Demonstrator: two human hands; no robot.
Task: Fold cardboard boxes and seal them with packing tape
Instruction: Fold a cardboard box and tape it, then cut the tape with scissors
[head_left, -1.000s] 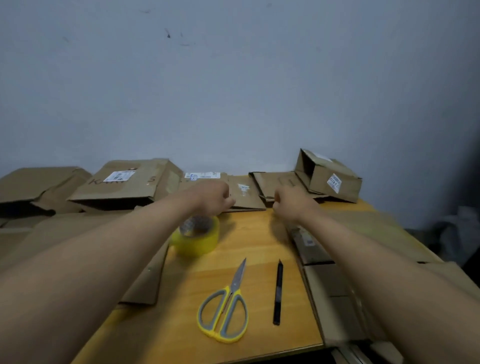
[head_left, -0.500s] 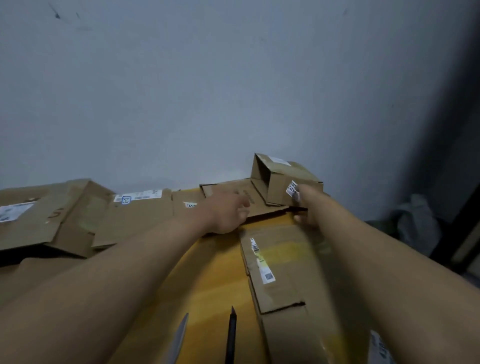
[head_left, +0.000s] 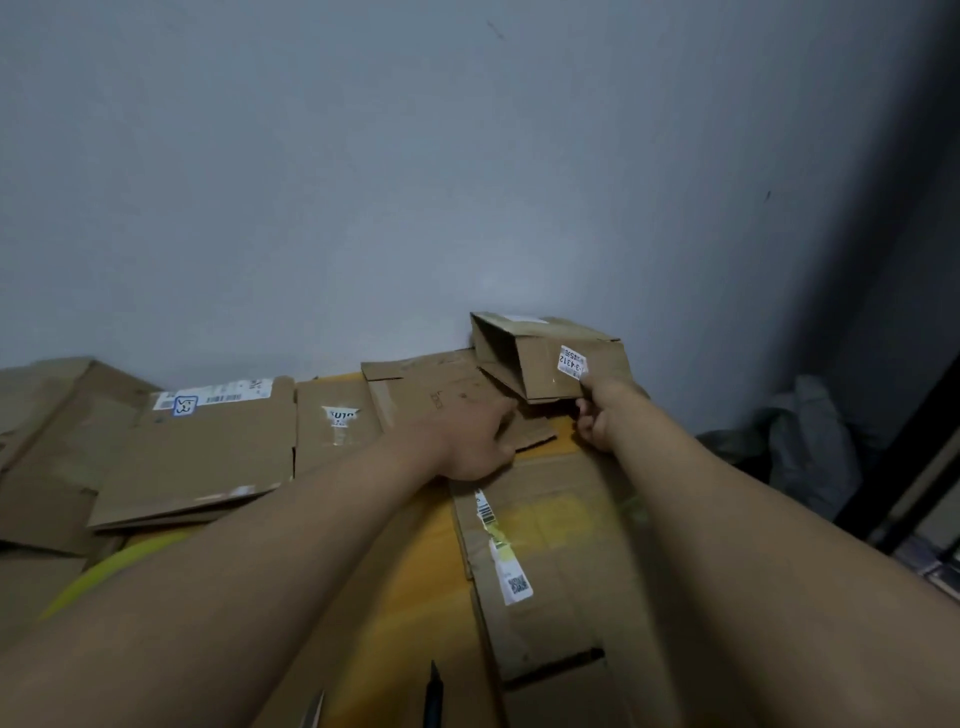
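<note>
Your view has swung right and both arms have reached further toward the back of the desk, where the half-formed box stands against the wall, open end facing left, long axis running left to right. Your right hand is the nearer one: its fingers curl on the box's lower near corner by the white label. Your left hand rests, fingers loosely extended, on the flattened cardboard just left of the box's mouth.

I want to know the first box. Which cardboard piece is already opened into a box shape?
The small box at the wall, gripped by the right hand. The other cardboard pieces all lie flat.
</note>
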